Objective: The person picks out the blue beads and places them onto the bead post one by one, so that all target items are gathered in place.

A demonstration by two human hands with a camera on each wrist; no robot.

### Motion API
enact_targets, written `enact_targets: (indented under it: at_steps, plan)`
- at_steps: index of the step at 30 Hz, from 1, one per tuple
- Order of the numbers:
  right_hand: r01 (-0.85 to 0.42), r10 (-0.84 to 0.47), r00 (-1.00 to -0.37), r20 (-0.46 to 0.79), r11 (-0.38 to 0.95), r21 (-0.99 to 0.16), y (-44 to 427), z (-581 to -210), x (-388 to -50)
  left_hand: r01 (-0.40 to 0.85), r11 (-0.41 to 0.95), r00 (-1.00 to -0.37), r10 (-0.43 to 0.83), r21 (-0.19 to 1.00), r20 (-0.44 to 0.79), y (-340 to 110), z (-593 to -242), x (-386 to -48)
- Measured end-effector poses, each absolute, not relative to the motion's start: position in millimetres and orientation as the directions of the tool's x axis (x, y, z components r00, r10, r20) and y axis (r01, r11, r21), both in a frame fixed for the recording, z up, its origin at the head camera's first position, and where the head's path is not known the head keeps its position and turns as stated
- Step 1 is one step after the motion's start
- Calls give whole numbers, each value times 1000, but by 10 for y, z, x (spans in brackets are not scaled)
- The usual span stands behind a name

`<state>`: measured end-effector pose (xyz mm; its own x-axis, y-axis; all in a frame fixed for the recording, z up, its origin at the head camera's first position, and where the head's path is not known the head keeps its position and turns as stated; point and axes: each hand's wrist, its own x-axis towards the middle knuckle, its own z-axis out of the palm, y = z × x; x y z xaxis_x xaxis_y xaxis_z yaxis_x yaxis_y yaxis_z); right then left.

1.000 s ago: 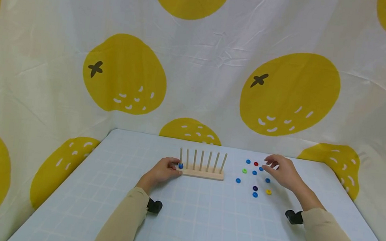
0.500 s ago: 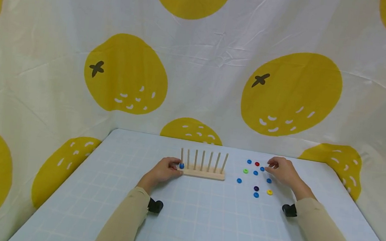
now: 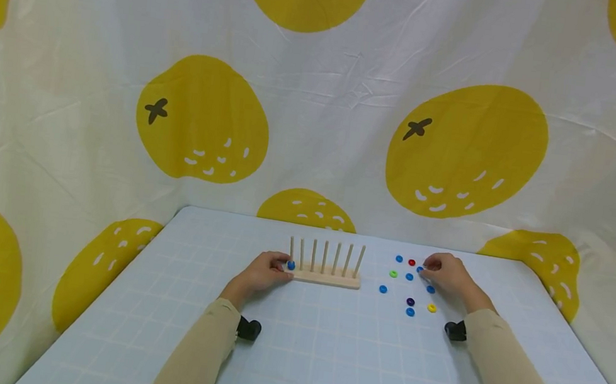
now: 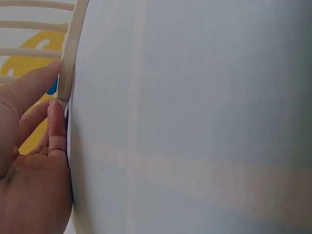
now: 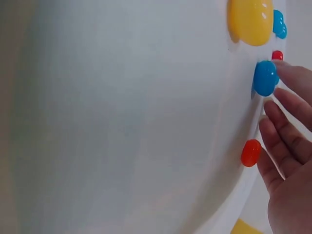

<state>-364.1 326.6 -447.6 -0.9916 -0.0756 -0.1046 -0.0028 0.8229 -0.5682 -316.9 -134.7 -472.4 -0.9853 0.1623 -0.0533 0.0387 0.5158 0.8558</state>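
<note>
My left hand (image 3: 263,271) grips the left end of a wooden peg rack (image 3: 326,279), which has a row of upright pegs. Blue beads (image 3: 291,265) sit low on its leftmost peg, beside my fingertips. In the left wrist view, the thumb and fingers meet the end of the rack's base (image 4: 69,63). Farther right, my right hand (image 3: 449,274) pinches a blue bead (image 3: 420,270) between thumb and index finger. Most of that bead hides behind a nearer blue bead (image 5: 265,78) in the right wrist view. An orange-red bead (image 5: 251,153) lies against the little finger.
Several loose beads lie right of the rack: a red bead (image 3: 411,263), a green bead (image 3: 393,274), a dark purple bead (image 3: 411,302), a yellow bead (image 3: 431,308) and several blue ones. A fruit-print curtain (image 3: 325,143) hangs behind the table (image 3: 323,358).
My right hand has come left and slightly down to the blue bead, and its thumb and index finger have closed in. The left hand stays at the rack. The view shifts slightly.
</note>
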Motion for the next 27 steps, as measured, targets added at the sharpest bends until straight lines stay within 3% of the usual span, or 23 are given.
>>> enact_targets:
  at_steps: [17, 27]
  plan:
    - [4, -82, -988, -133, 837, -547, 3227, -4455, -3664, 53, 511, -985, 166, 858, -38, -1342, -4742, -3197]
    - [-29, -89, -992, -88, 846, -532, 3225, -4467, -3677, 35, 509, -986, 158, 860, -53, -1345, -4715, -3166]
